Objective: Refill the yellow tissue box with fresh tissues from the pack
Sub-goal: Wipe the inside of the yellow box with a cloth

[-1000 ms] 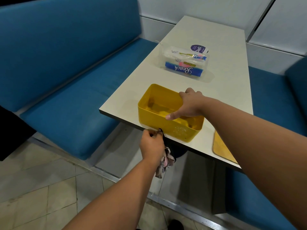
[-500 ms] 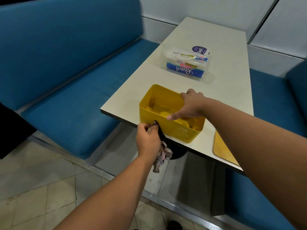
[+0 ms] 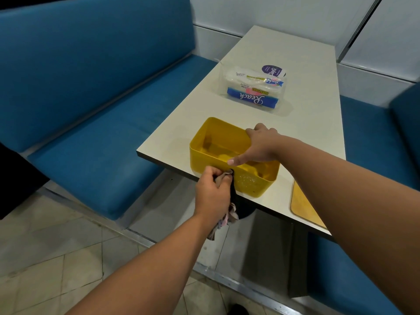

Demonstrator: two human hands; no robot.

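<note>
The yellow tissue box (image 3: pixel 211 155) stands open and lidless at the near end of the white table (image 3: pixel 313 123); I see no tissues inside. My right hand (image 3: pixel 261 145) grips its far right rim, thumb pointing over the opening. My left hand (image 3: pixel 212 193) is closed on a dark patterned cloth (image 3: pixel 228 218) and presses it against the box's near wall at the table edge; the cloth's tail hangs below the hand. The pack of tissues (image 3: pixel 252 90), clear plastic with a blue label, lies further back on the table.
A flat yellow lid or tray (image 3: pixel 304 209) lies on the table to the right of the box, partly under my right forearm. Blue padded benches (image 3: pixel 97 155) flank the table on both sides. Tiled floor lies below on the left.
My left hand with the cloth has risen slightly from the table edge onto the box's near wall. The right hand keeps its grip on the rim and the box has not shifted.
</note>
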